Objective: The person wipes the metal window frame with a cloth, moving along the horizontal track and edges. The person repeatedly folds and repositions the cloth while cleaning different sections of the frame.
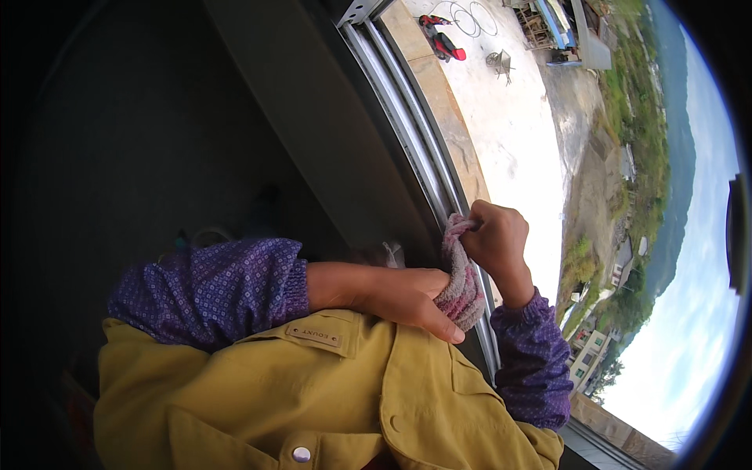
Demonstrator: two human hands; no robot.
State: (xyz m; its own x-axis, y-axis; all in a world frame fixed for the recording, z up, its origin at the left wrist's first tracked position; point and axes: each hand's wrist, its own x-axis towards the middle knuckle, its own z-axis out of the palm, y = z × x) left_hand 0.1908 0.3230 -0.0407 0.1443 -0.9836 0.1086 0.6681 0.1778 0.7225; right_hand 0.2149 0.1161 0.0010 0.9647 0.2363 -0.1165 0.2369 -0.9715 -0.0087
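Observation:
A pink and grey cloth, partly twisted, stretches between my two hands over the metal window track. My right hand is closed in a fist round its narrow, twisted upper end, on the outer side of the track. Lower down and to the left, my left hand grips the wider, bunched part. Its thumb lies along the front of the cloth, while the other fingers are mostly hidden behind it. Purple patterned sleeves cover both forearms, and a mustard-yellow jacket fills the area below them.
The silver window track runs diagonally beside a dark sill. Outside it is a tan stone ledge. Far below, a wheelbarrow and a red and black object stand on pale ground. Something clear and plastic-like lies behind my left wrist.

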